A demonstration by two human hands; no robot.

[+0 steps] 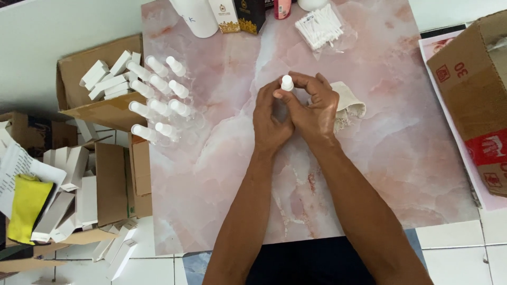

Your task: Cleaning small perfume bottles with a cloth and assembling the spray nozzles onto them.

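Hands meet over the middle of the pink marbled table (369, 174), and between them stands a small bottle with a white cap (287, 83), of which only the cap shows clearly. The left hand (270, 119) is curled closed around the lower part (the body of the bottle is hidden by the fingers, so I cannot tell its colour or how full it is). The right hand (315, 108) is closed too, its thumb and first fingers pinching at the cap from the right side and from above. The long axis of the bottle seems to point away from the person, with the cap at the far end, past the fingertips of both hands. Both hands touch it, so neither one is nearer. Just beside the right hand, touching it or almost, lies a small cloth pouch (351, 105). A group of similar capped bottles (158, 97) lies well apart to the left, near the table edge, next to a cardboard box of white cartons (105, 79).
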